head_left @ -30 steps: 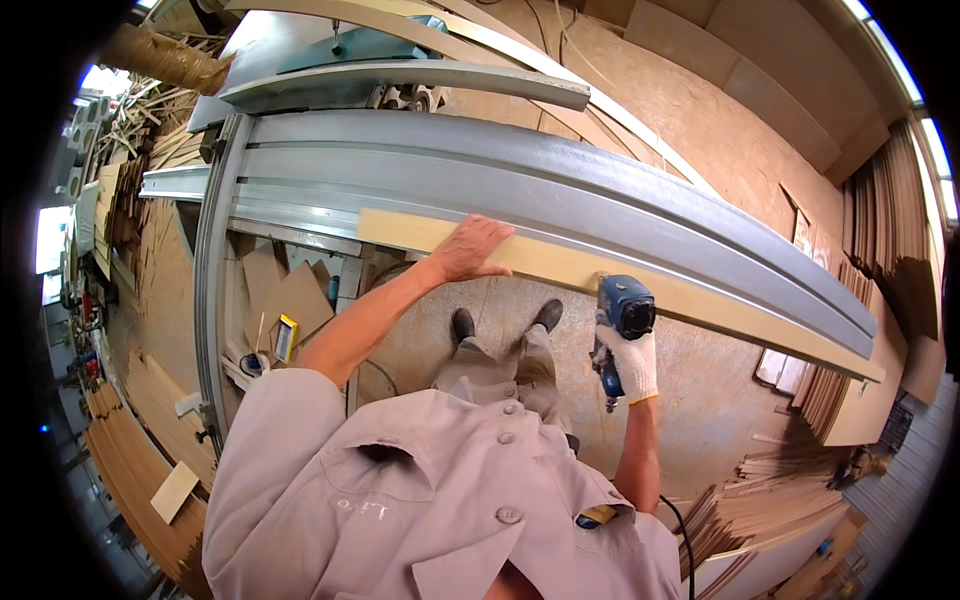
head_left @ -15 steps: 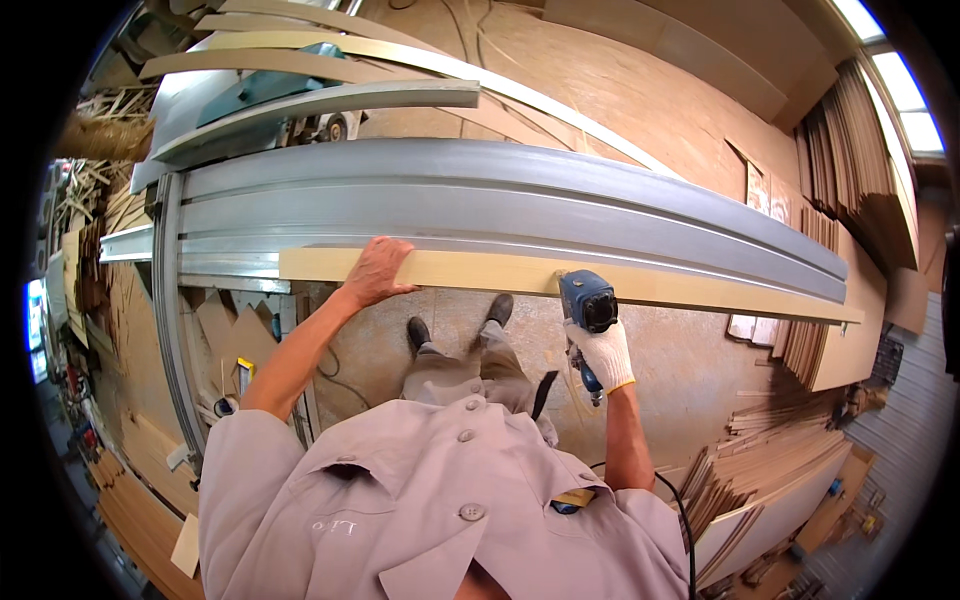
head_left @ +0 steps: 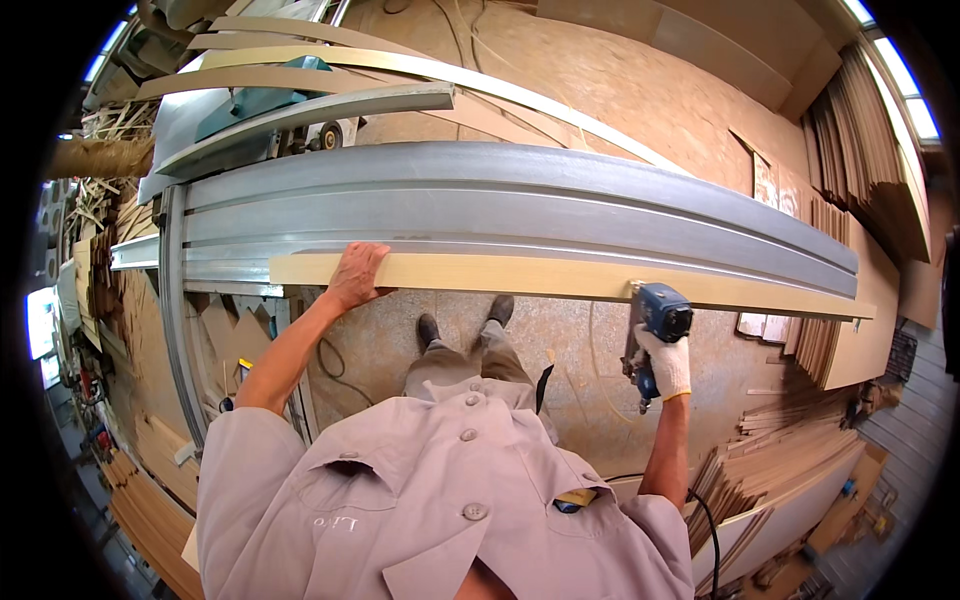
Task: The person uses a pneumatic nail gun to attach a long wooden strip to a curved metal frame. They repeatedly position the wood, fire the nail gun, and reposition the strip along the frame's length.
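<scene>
A long pale wooden strip lies along the near edge of the grey metal sliding table. My bare left hand is closed over the strip near its left end, fingers on top and thumb at the near edge. In a white glove, my right hand grips the handle of a blue nail gun with a black cap. The gun's nose meets the near side of the strip, right of the middle. Its handle hangs down toward me, with a metal fitting at the end.
Beyond the table, a teal machine part and several long curved strips lie at the far left. Stacks of thin boards lean at the right, with more boards nearer. A black hose runs beside my right arm.
My right hand has carried the nail gun to the right along the strip. My left hand has shifted slightly left and still grips the strip.
</scene>
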Motion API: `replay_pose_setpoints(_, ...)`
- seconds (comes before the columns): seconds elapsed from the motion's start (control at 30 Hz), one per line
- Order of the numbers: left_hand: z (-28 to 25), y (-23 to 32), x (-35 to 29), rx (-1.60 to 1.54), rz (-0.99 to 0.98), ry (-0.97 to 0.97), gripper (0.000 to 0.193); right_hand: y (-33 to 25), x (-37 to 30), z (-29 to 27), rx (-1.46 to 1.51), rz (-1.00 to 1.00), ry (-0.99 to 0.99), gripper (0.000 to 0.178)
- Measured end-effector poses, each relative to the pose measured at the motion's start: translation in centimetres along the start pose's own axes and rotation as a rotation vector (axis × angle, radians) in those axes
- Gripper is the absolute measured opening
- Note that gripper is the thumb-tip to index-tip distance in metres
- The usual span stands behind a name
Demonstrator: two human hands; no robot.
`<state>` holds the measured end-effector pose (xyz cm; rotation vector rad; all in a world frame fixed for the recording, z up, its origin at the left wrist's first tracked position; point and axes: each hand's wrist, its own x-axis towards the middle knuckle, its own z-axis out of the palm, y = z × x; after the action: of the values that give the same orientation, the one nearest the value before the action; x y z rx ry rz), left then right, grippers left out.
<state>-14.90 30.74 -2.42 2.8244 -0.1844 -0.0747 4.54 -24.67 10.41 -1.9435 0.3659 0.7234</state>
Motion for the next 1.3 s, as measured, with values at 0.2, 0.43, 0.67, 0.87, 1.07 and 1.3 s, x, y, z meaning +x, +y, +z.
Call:
replay_pose_setpoints(0.2, -0.2, 0.0, 0.3, 0.033, 0.031, 0.014, 0.073, 1.2, 0.8, -2.9, 0.162, 0.038, 0.046, 0.013)
replay_pose_setpoints(0.43, 0.3, -0.1, 0.3, 0.019, 0.024, 0.046, 0.071, 1.0, -3.5, 6.6, 0.22, 0.064, -0.115, 0.018)
replay_pose_setpoints(0.67, 0.2, 0.1, 0.2, -0.039, 0.023, 0.093, 0.069, -2.2, -6.7, 15.4, 0.124, 0.033, -0.248, 0.013)
replay_pose_setpoints(0.87, 0.7, -0.1, -0.1, -0.025, 0.025, 0.116, 0.068, -1.7, -6.0, 18.0, 0.02, 0.021, -0.357, 0.018)
replay_pose_setpoints(1.07, 0.5, -0.1, 0.3, -0.031, 0.039, 0.12, 0.067, -0.9, -5.9, 20.1, -0.118, -0.177, -0.301, 0.015)
replay_pose_setpoints(1.3, 0.5, -0.1, 0.3, -0.001, 0.009, 0.041, 0.075, -2.0, -5.8, 14.8, -0.11, -0.043, -0.244, 0.021)
